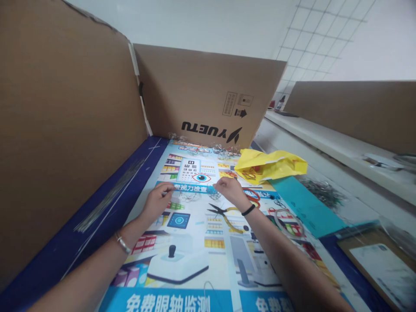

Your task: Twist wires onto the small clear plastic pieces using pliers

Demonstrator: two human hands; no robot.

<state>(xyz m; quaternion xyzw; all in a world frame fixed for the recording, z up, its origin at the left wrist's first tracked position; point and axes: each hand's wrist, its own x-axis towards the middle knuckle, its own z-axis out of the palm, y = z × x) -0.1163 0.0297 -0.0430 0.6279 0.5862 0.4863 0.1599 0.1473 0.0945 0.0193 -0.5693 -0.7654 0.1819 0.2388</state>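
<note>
My left hand (158, 200) was over the printed poster sheet (191, 225) with its thumb and fingers drawn together, while my right hand (228, 190) faced it from the other side, its fingertips bunched close. I cannot tell whether either was gripping anything (the strands there were too fine and blurred to follow). A loose tangle of thin wire (190, 197) showed between the two, over the poster's lettering. Just below my right hand lay the yellow-handled pliers (221, 211), their jaws spread and pointing left. A silver bracelet (122, 242) circled my left wrist and a black band (248, 210) my right.

To the left, straight metal wires (108, 197) lay in a long bundle on the dark blue counter (113, 221). Beyond my right hand, a crumpled yellow bag (279, 162) sat next to a teal sheet (308, 206), with a heap of tangled wire (321, 193) behind that sheet. More wire scraps (225, 151) were strewn along the poster's far end, at the foot of the cardboard panel (201, 86) with its upside-down YUETU lettering.
</note>
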